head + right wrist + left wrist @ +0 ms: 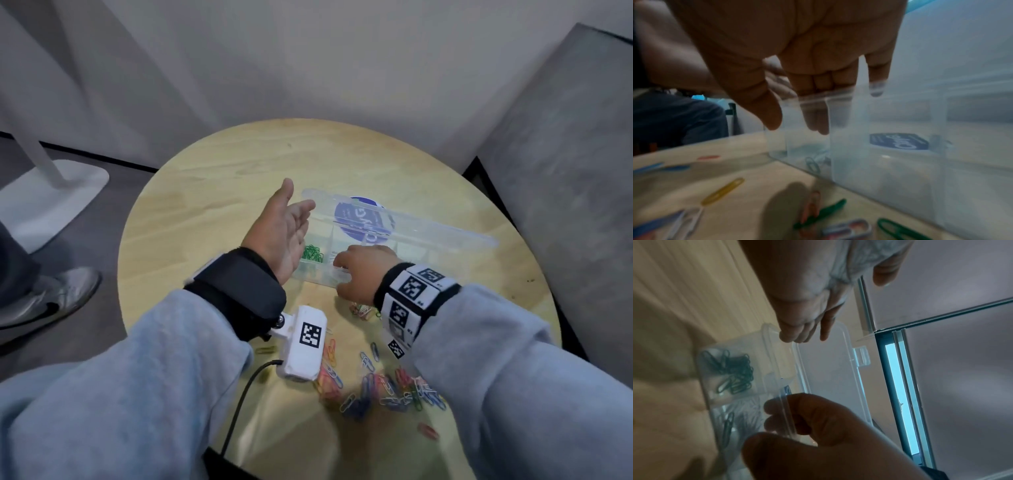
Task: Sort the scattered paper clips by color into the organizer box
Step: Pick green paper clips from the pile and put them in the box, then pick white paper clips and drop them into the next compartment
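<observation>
The blue sticker on the box lid carries unreadable lettering.

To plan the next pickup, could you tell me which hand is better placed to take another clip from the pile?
Probably the right hand: it sits nearer the scattered clips, while the left hand is raised, open, over the organizer box.

I count one clear box, one round table, two hands, one green clip pile, many loose clips, too many to count.
</observation>
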Available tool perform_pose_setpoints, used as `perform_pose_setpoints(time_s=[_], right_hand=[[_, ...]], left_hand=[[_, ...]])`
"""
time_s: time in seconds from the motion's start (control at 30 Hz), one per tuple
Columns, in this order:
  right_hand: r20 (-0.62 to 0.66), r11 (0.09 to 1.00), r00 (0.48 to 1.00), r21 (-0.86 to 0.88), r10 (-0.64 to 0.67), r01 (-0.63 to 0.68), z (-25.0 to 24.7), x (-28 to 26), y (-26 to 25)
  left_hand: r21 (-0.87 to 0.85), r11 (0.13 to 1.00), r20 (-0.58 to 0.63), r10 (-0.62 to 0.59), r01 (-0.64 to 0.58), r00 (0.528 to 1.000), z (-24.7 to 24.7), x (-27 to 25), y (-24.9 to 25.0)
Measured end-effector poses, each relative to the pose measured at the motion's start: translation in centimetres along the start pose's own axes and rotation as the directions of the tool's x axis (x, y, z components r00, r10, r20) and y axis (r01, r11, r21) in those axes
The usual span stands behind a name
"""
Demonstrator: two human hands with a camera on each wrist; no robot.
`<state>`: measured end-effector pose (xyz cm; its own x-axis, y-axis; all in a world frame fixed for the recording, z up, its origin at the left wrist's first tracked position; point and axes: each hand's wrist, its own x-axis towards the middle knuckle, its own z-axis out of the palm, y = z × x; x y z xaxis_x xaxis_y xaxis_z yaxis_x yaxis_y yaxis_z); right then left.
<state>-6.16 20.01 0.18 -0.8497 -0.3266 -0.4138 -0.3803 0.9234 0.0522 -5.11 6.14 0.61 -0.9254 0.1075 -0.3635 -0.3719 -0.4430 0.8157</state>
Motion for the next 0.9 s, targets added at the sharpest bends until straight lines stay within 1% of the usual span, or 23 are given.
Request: perform_pose_setpoints(time_s=[0.03,0.1,0.17,0.2,0.23,0.27,0.33,0.4,0.43,0.57,0.63,0.73,0.83,0.9], right_hand=[[0.015,0.998,1.0,-0.058,-0.009,0.01,0.2,0.3,-0.2],[0.041,0.994,0.999,-0.11,-0.008,0.013,0.4,0.7,-0.5],[0.083,0.994,0.996,-0.108,0.024,-0.015,0.3,1.0,-0.7],[0.099,0.994,0.994,-0.1,0.043,-0.033,0.3,1.2,-0.8],[0.112,0.995,0.992,-0.089,0.06,-0.05,0.3,1.3,-0.9],[0.121,0.995,0.99,-0.075,0.075,-0.066,0.3,1.5,-1.0],[0.138,0.995,0.986,-0.052,0.097,-0.091,0.2,1.7,-1.2],[0.145,0.994,0.984,-0.022,0.105,-0.103,0.0,1.6,-1.5],[0.14,0.994,0.984,-0.006,0.113,-0.113,-0.1,1.5,-1.5],[0.119,0.992,0.985,0.016,0.123,-0.126,0.2,1.4,-1.3],[0.075,0.985,0.99,0.111,0.123,-0.131,0.4,1.6,-1.0],[-0.017,0.963,0.996,0.258,0.084,-0.077,0.0,1.7,0.1],[-0.061,0.923,0.997,0.384,0.052,-0.025,-1.1,0.7,1.0],[-0.115,0.874,0.992,0.486,0.044,0.017,-1.9,0.2,1.3]], left_hand=[[0.012,1.0,-0.007,0.015,-0.015,1.0,0.0,0.1,-0.1],[0.065,0.996,-0.09,0.074,-0.069,0.993,-0.4,0.2,-0.2],[0.235,0.966,-0.224,0.162,-0.108,0.961,-1.1,0.3,0.1],[0.333,0.937,-0.268,0.199,-0.103,0.943,-1.5,0.4,0.2],[0.414,0.907,-0.294,0.213,-0.077,0.932,-2.0,0.5,0.1],[0.47,0.882,-0.311,0.191,-0.024,0.931,-2.6,0.7,-0.1],[0.535,0.839,-0.342,0.106,0.101,0.934,-3.2,1.2,-0.8],[0.53,0.829,-0.349,0.02,0.18,0.937,-3.5,1.5,-1.6],[0.512,0.836,-0.347,-0.009,0.198,0.938,-3.6,1.6,-1.9],[0.419,0.885,-0.313,-0.071,0.204,0.947,-3.5,2.0,-2.5],[0.355,0.911,-0.294,-0.106,0.212,0.95,-3.3,2.1,-2.7],[0.258,0.944,-0.269,-0.134,0.206,0.954,-3.2,2.0,-2.7],[0.226,0.954,-0.249,-0.14,0.198,0.958,-3.3,2.0,-2.8],[0.225,0.956,-0.233,-0.134,0.188,0.963,-3.3,2.0,-2.9]])
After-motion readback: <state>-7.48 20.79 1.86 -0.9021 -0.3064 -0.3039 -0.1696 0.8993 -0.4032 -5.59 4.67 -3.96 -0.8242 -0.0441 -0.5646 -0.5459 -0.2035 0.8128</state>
